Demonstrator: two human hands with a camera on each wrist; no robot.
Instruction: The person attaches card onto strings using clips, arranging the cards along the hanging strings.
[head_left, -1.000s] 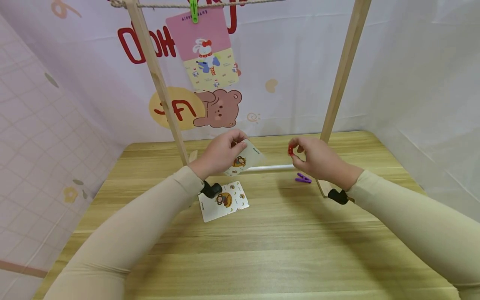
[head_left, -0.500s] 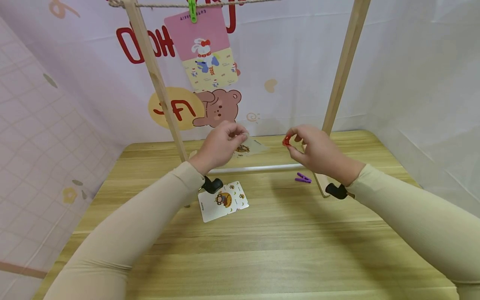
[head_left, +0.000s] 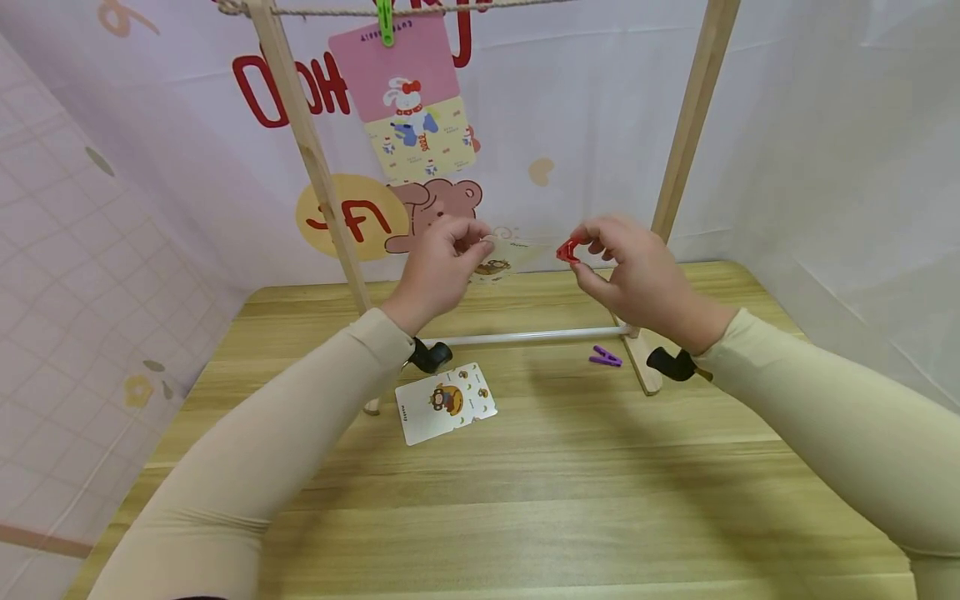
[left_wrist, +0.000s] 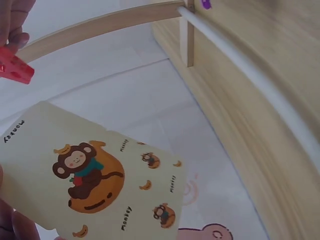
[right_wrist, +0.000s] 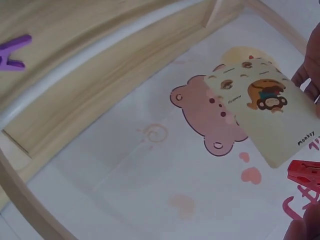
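Observation:
My left hand [head_left: 440,265] pinches a cream monkey card [left_wrist: 92,175] by one edge, between thumb and fingers, above the table near the frame's middle. The right hand [head_left: 633,271] pinches a red clothespin [head_left: 567,251] between thumb and fingertips, its nose pointing toward the card. In the right wrist view a small gap separates the clothespin [right_wrist: 304,172] from the card's corner. A second monkey card [head_left: 446,403] lies flat on the table below the left wrist. To the right, a purple clothespin [head_left: 605,357] also lies on the wood.
A wooden frame stands on the table, with a left post [head_left: 318,167], a right post [head_left: 693,117] and a white bottom bar [head_left: 536,336]. From the rope [head_left: 330,12] hangs a pink and yellow rabbit card [head_left: 408,100], clipped by a green clothespin [head_left: 386,23].
Both hands have risen, carrying the monkey card and the red clothespin upward. The right hand has come slightly left, so clothespin and card are closer together. The things on the table stay put.

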